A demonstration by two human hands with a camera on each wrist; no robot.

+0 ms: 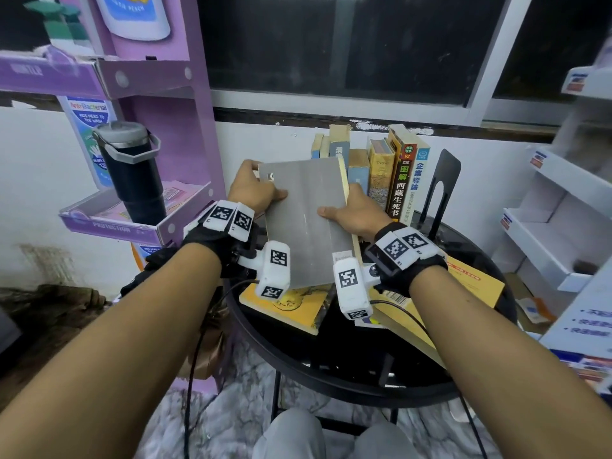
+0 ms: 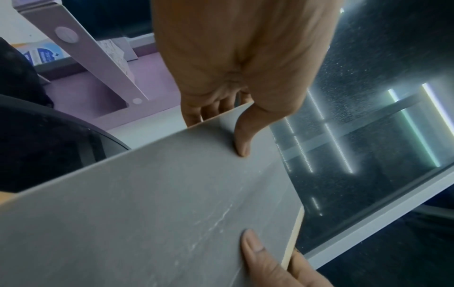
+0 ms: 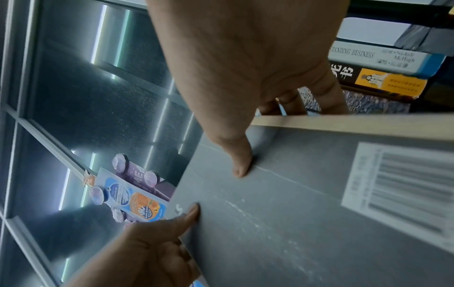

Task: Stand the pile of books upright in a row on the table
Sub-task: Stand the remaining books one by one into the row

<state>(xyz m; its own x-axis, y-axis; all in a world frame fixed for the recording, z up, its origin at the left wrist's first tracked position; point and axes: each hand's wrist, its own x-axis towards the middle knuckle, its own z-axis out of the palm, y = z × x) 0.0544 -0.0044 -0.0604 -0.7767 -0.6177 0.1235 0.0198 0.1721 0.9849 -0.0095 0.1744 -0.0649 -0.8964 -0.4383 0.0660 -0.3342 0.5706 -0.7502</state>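
Note:
A large grey book (image 1: 306, 220) (image 2: 152, 213) (image 3: 307, 213) is held tilted in the air above the round black table (image 1: 477, 372). My left hand (image 1: 255, 190) (image 2: 236, 108) grips its left edge, thumb on the cover, fingers behind. My right hand (image 1: 347, 210) (image 3: 245, 120) grips its right page edge the same way. Behind it, several books (image 1: 384, 173) (image 3: 383, 71) stand upright in a row against a black bookend (image 1: 443, 187). A yellow book (image 1: 291, 309) and an orange book (image 1: 463, 289) lie flat on the table beneath.
A purple display rack (image 1: 159, 120) stands at left, with a dark tumbler (image 1: 132, 170) on its shelf. White cardboard shelves (image 1: 556, 223) stand at right. A window (image 1: 347, 44) and wall are right behind the table. My knees (image 1: 298, 435) are below the table's near edge.

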